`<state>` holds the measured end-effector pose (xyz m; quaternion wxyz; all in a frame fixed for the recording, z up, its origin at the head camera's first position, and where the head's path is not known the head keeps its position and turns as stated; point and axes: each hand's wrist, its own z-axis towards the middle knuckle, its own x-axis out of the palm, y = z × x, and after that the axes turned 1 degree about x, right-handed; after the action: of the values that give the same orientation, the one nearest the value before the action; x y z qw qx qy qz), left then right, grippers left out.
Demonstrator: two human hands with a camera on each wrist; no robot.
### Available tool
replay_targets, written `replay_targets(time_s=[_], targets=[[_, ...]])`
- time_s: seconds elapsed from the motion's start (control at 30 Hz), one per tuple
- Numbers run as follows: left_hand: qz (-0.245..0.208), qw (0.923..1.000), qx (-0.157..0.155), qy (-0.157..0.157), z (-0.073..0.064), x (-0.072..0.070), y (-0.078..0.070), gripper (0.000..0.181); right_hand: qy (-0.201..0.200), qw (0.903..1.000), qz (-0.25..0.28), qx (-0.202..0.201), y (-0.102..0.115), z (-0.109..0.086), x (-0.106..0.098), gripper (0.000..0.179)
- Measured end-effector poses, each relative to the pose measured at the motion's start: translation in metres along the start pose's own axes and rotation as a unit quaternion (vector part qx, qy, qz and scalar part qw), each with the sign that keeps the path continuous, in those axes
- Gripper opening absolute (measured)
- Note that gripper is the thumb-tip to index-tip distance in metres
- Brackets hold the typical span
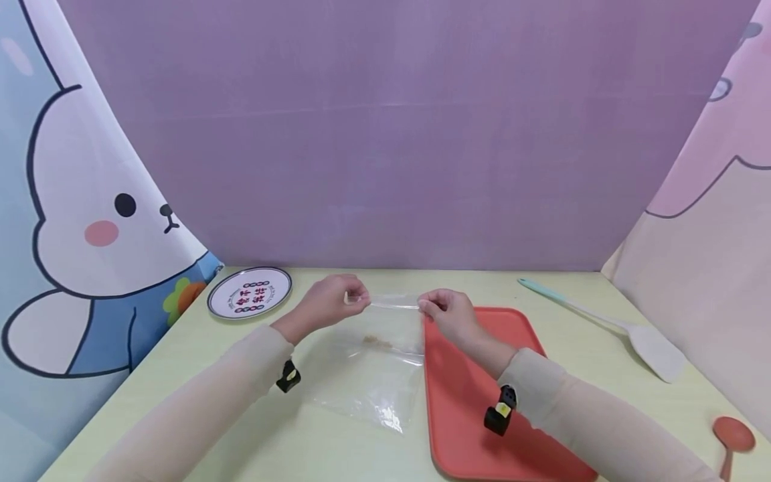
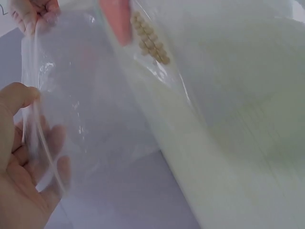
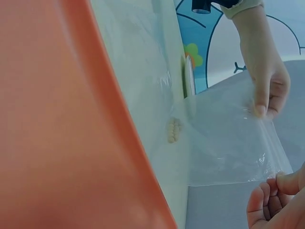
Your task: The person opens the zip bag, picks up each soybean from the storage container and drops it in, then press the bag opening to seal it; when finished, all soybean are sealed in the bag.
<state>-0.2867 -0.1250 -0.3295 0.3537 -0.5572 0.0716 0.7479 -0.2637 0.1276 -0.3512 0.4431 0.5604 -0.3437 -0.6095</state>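
Note:
A clear zip bag is stretched between both hands at its top edge. My left hand pinches the left end of that edge with thumb and fingers, and my right hand pinches the right end. Low in the plastic sits a small cluster of pale tan, bean-like pieces, visible in all views. Clear plastic also lies on the table below them; whether it belongs to the same bag, I cannot tell.
An orange-red tray lies under my right forearm. At the back left is a white plate with red markings. On the right are a spatula with a mint handle and an orange-red spoon. A purple backdrop rises behind the table.

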Motion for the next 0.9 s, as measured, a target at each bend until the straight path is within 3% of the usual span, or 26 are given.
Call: replay_targets(time_s=[0.23, 0.7, 0.9], targets=[[0.006, 0.9999, -0.014, -0.003, -0.011, -0.01, 0.012, 0.007, -0.012, 0.9998, 0.015, 0.011, -0.002, -0.001, -0.002, 0.016], [-0.008, 0.9996, -0.025, -0.014, -0.028, -0.019, 0.033, 0.005, 0.006, 0.9993, 0.03, 0.023, -0.007, -0.002, -0.007, 0.017], [-0.058, 0.9976, -0.035, -0.017, -0.034, -0.019, 0.034, 0.005, 0.019, 0.9984, 0.044, 0.031, -0.008, -0.001, -0.007, 0.018]])
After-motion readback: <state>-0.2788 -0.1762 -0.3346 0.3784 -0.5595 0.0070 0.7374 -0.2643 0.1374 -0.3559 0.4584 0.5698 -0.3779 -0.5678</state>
